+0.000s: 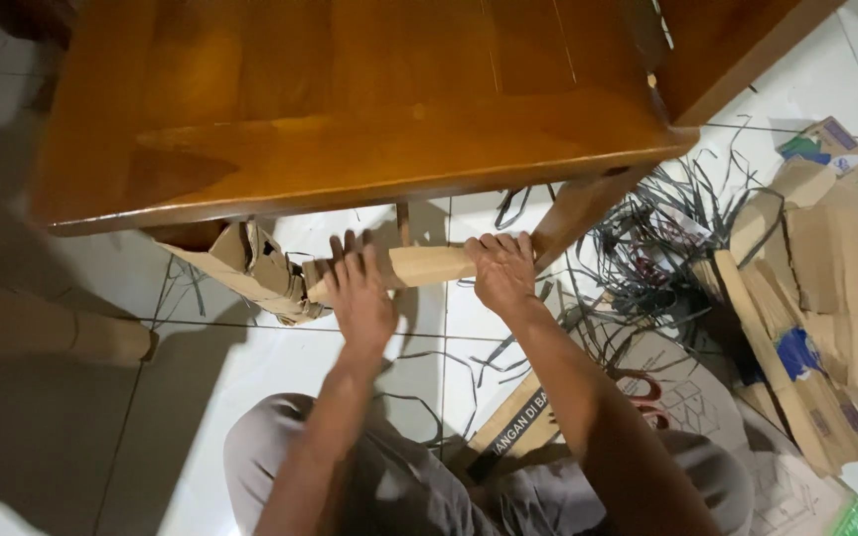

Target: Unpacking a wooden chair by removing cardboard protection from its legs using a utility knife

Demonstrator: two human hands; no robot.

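Both hands, left hand (361, 298) and right hand (500, 270), are clamped on the cardboard roll (427, 265), which is best kept tightly wound beneath the wooden table (350, 119).

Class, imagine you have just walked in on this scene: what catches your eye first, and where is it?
First, the two hands at centre: the left hand and right hand grip a rolled cardboard tube below the glossy wooden table. Next, the tangle of dark strips and the flattened cardboard pieces on the white tiled floor at right.
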